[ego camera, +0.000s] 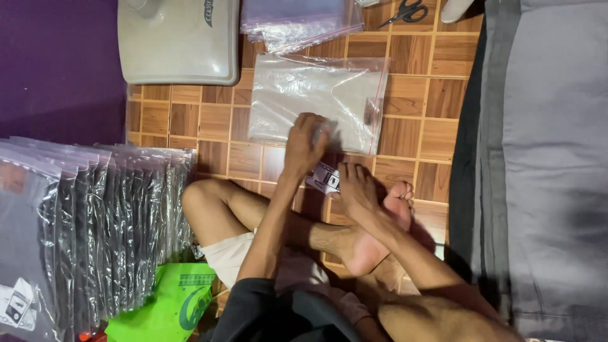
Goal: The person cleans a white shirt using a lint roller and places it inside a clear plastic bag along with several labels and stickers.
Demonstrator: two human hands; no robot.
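A: What are the hands on?

B: The left hand (304, 142) lies fingers half-curled on the near edge of a clear zip bag (316, 101), flat on the wood floor (418, 63). The right hand (358, 187) pinches a small white card (324, 177) just near of that bag.

A: And around them?

B: A row of filled clear bags (95, 228) stands at left, a green bag (171, 304) near them. Far off lie more empty bags (297, 19), scissors (405, 12) and a beige lid (180, 41).
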